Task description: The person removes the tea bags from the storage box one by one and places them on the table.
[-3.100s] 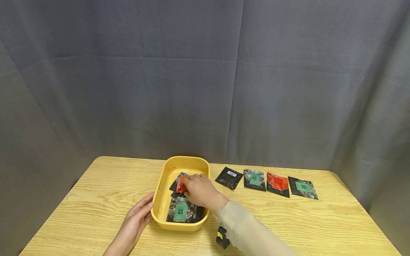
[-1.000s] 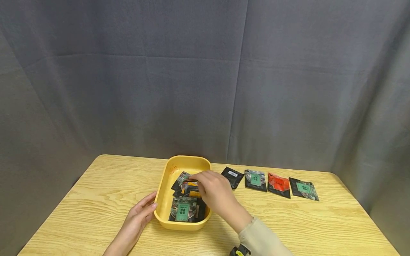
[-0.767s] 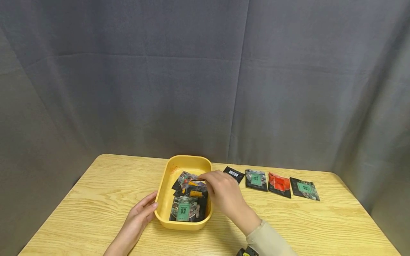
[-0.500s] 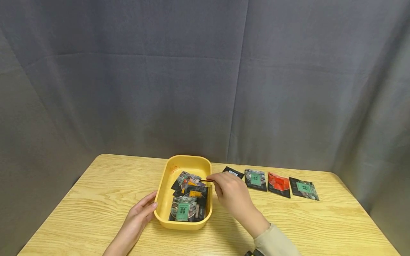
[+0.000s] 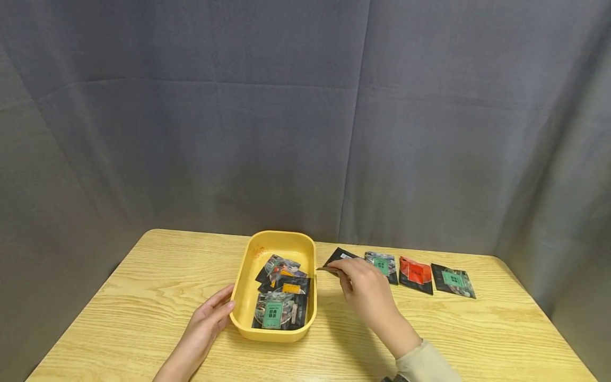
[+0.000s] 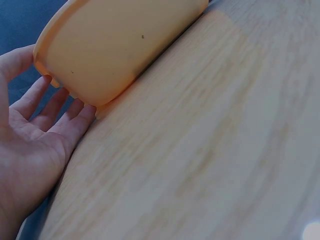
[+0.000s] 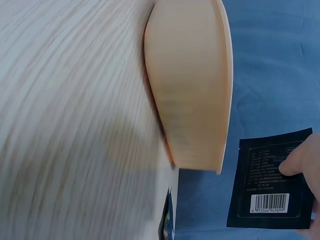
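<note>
In the head view, my right hand pinches a black tea sachet by its edge, just right of the yellow tub. The right wrist view shows that sachet's barcoded back, held off the table with the thumb on it; its front is hidden. My left hand rests against the tub's left side. In the left wrist view, its fingertips touch the tub's outer wall and the thumb is at the rim. Inside the tub lie several sachets, among them a green-labelled one and an orange-labelled one.
Along the table's back right runs a row of sachets: a black one barcode up, partly behind my right hand, a green-labelled one, a red one and another green-labelled one. A grey curtain hangs behind the wooden table.
My right hand has taken a sachet, seen with a red front earlier, out of the tub and moved it right, over the rim. The left hand has stayed at the tub.
</note>
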Demonstrator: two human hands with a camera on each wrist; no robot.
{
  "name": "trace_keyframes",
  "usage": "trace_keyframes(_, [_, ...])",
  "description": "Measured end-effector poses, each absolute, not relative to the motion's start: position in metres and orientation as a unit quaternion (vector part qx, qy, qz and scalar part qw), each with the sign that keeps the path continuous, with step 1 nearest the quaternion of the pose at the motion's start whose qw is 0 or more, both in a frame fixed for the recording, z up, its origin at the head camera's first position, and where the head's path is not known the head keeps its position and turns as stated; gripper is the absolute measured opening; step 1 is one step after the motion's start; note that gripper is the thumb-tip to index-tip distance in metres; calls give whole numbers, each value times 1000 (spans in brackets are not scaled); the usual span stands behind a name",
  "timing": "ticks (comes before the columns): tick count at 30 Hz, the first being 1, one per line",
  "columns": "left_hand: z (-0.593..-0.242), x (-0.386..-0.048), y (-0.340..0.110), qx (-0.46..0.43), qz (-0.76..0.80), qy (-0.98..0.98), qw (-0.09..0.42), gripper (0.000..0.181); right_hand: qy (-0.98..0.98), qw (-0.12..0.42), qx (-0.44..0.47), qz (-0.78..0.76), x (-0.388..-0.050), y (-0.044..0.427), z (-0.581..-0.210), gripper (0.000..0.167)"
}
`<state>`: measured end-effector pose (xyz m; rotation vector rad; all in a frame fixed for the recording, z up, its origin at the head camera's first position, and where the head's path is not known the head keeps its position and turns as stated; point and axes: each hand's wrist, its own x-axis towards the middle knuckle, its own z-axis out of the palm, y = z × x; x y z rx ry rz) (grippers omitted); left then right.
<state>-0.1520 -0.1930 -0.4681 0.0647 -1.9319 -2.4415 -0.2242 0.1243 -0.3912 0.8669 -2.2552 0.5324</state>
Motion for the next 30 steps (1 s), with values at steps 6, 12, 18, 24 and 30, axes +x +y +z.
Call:
trace_keyframes(6, [-467, -152, -193, 22, -785, -619, 15, 56, -868, 329, 318, 193, -226, 134, -398, 24])
trace_keyframes(12, [-466, -152, -194, 28, -781, -624, 10, 57, -877, 321, 310, 180, -227, 140, -407, 27])
trace_keyframes(18, [-467, -152, -194, 27, -781, -624, 12, 56, -883, 306, 316, 163, -229, 144, -417, 31])
trace_keyframes(24, [-467, -152, -193, 22, -781, -624, 14, 56, -884, 288, 336, 151, -232, 147, -425, 34])
trace_keyframes(30, [-467, -152, -192, 24, -781, -623, 16, 56, -888, 271, 346, 138, -232, 149, -430, 38])
